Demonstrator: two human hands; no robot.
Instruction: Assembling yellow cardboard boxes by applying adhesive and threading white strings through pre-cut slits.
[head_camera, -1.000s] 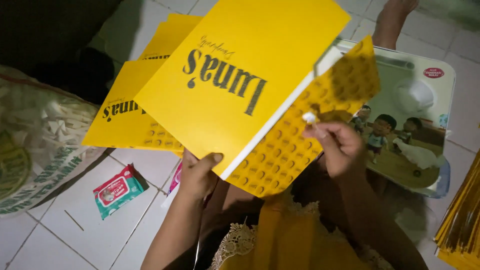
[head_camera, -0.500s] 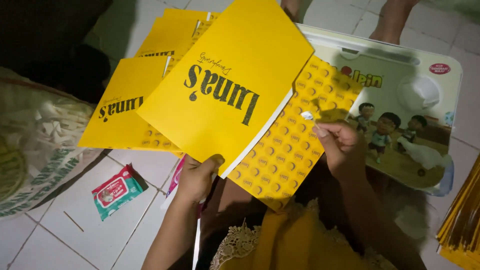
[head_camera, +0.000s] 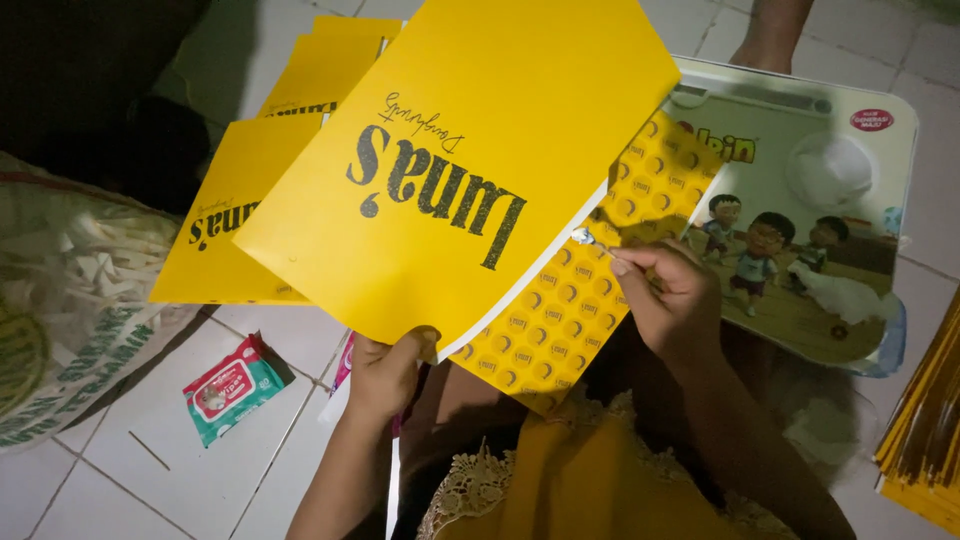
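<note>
My left hand (head_camera: 385, 375) grips the near edge of a flat yellow cardboard sheet (head_camera: 470, 160) with dark lettering, held up over my lap. Its patterned yellow flap (head_camera: 565, 310) with round marks hangs below the plain face. My right hand (head_camera: 670, 295) pinches a thin whitish strip (head_camera: 590, 240) at the seam between the plain face and the flap. More yellow printed sheets (head_camera: 235, 235) lie on the floor behind the held one.
A low cartoon-printed table (head_camera: 800, 210) stands at the right. A woven sack (head_camera: 70, 310) lies at the left, a small green-and-red packet (head_camera: 230, 388) on the white tiles. A stack of yellow sheets (head_camera: 925, 430) sits at the right edge. Someone's foot (head_camera: 768, 40) shows at the top.
The held sheet has tilted and swung so that more of the patterned flap shows. My right hand has slid a little lower along the seam, still pinching the strip.
</note>
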